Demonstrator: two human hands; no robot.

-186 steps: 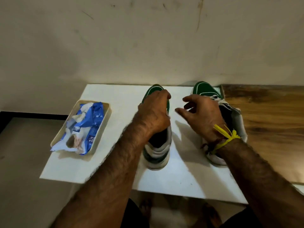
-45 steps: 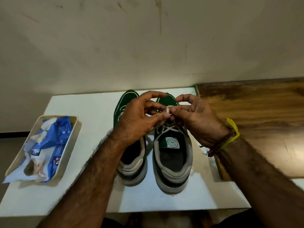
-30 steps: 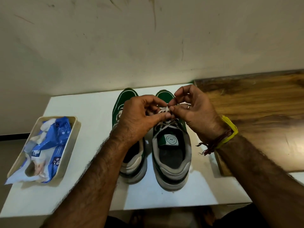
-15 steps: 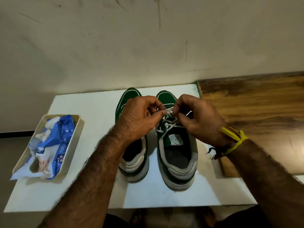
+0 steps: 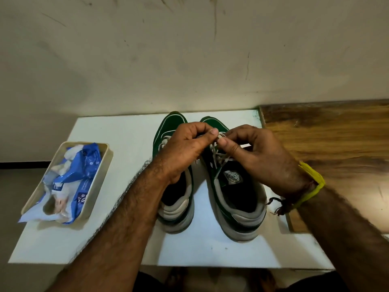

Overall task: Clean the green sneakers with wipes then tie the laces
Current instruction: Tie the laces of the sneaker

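Sneakers stand side by side on our white board (image 5: 126, 131), toes toward the wall. Our left hand (image 5: 185, 148) and right hand (image 5: 259, 154) meet over the right sneaker (image 5: 237, 199), each pinching its white laces (image 5: 219, 157); the knot itself is hidden behind our fingers. Our left forearm covers much of the left sneaker (image 5: 176, 205) and its laces. A blue wipes pack (image 5: 71, 182) lies crumpled in a beige tray (image 5: 101, 175) well to the left, print unreadable.
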